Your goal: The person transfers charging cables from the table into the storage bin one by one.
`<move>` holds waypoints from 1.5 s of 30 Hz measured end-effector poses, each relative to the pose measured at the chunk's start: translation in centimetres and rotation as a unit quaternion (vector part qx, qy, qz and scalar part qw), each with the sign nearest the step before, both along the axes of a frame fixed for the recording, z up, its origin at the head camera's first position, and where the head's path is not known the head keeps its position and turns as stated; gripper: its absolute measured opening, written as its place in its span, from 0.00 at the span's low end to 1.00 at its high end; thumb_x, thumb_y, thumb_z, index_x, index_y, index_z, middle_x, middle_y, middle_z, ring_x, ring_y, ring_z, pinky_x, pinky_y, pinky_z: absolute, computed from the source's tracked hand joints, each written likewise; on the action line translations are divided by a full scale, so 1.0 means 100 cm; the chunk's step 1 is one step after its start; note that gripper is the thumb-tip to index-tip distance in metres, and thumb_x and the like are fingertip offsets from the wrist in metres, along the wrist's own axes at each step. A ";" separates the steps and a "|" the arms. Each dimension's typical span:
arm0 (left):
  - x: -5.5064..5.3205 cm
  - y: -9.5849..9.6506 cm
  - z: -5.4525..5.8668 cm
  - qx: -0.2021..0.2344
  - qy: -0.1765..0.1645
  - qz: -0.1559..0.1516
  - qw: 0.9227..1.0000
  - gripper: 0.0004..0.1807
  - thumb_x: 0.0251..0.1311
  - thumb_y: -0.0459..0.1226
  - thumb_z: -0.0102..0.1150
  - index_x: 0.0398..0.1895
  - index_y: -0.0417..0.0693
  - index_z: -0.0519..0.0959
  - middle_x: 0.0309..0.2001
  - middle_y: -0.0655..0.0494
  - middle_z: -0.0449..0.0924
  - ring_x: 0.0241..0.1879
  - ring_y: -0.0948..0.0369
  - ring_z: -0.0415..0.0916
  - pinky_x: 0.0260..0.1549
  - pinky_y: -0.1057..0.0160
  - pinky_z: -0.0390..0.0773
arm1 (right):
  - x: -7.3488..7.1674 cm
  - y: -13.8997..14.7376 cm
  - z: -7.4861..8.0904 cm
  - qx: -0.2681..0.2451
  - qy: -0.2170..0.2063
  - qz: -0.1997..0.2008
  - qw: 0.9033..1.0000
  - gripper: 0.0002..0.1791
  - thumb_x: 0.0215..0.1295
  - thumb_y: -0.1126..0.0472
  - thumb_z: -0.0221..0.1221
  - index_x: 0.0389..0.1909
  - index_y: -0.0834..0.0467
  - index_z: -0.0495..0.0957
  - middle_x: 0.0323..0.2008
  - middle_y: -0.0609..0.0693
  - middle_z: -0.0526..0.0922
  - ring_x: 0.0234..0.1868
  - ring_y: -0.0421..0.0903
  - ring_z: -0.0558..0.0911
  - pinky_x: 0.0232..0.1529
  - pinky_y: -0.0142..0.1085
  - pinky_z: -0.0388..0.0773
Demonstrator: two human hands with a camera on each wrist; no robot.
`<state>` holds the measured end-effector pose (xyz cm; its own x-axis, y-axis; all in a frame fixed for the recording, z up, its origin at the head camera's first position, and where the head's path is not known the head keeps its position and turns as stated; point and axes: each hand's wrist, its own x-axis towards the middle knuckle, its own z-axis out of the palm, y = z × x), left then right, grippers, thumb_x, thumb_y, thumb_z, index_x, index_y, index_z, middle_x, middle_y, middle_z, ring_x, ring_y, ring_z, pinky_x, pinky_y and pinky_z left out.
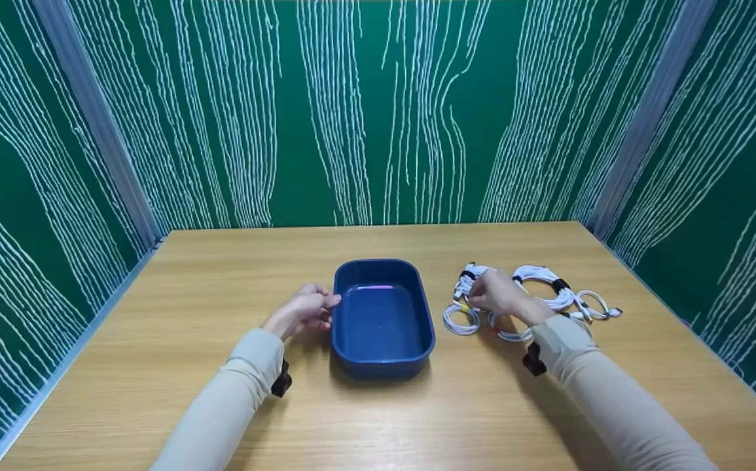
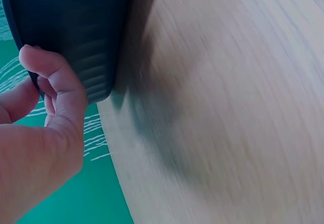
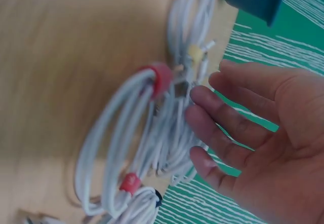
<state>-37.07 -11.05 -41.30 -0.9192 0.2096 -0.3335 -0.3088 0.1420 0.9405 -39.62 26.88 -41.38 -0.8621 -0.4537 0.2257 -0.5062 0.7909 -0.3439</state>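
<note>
A deep blue plastic bin (image 1: 381, 327) stands on the wooden table, and nothing lies in it. My left hand (image 1: 302, 311) pinches its left rim between thumb and fingers; in the left wrist view the bin's ribbed outer wall (image 2: 88, 57) shows beside the fingers. Over the coiled white cables is my right hand (image 1: 502, 294), its fingers loosely bent and holding nothing in the right wrist view. Close to those fingertips are a coil with a yellow tie (image 3: 195, 53) and a coil with red ties (image 3: 161, 79). Part of the bundle is hidden beneath the hand in the head view.
Right of my right hand lie a larger white cable coil (image 1: 535, 269) with black straps and a small coil (image 1: 603, 311). Green panels (image 1: 378, 131) with white wavy lines enclose the table's (image 1: 220, 261) back and sides.
</note>
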 end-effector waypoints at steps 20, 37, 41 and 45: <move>0.002 -0.002 0.001 -0.013 -0.003 0.006 1.000 0.09 0.68 0.35 0.51 0.43 0.43 0.63 0.28 0.54 0.69 0.23 0.62 0.68 0.20 0.71 0.74 | 0.007 -0.006 -0.021 -0.017 0.031 -0.003 0.999 0.05 0.45 0.68 0.67 0.17 0.61 0.81 0.15 0.47 0.80 0.18 0.35 0.68 0.20 0.27 0.64; 0.001 -0.003 -0.003 0.002 -0.002 0.001 1.000 0.11 0.68 0.34 0.51 0.46 0.42 0.62 0.28 0.53 0.69 0.22 0.61 0.68 0.20 0.70 0.73 | 0.004 0.014 -0.013 -0.193 -0.199 -0.062 0.959 0.09 0.58 0.69 0.64 0.35 0.71 0.79 0.28 0.56 0.86 0.22 0.37 0.77 0.20 0.27 0.76; 0.001 -0.003 -0.003 0.011 -0.004 0.003 1.000 0.10 0.68 0.33 0.52 0.46 0.42 0.62 0.28 0.53 0.69 0.23 0.61 0.68 0.22 0.69 0.73 | 0.002 0.019 -0.010 -0.218 -0.241 -0.074 0.943 0.10 0.61 0.67 0.63 0.39 0.71 0.79 0.30 0.55 0.86 0.24 0.38 0.79 0.24 0.29 0.78; 0.000 -0.003 -0.003 0.018 0.000 0.007 1.000 0.10 0.68 0.33 0.52 0.45 0.41 0.63 0.28 0.53 0.70 0.23 0.61 0.68 0.22 0.68 0.73 | 0.001 0.021 -0.004 -0.235 -0.257 -0.076 0.934 0.11 0.62 0.66 0.62 0.42 0.70 0.79 0.30 0.50 0.85 0.26 0.39 0.80 0.30 0.31 0.81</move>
<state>-37.07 -11.36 -41.65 -0.9222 0.2076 -0.3262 -0.3108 0.1040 0.9448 -39.55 28.98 -41.80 -0.9578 -0.2722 -0.0926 -0.0726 0.5406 -0.8382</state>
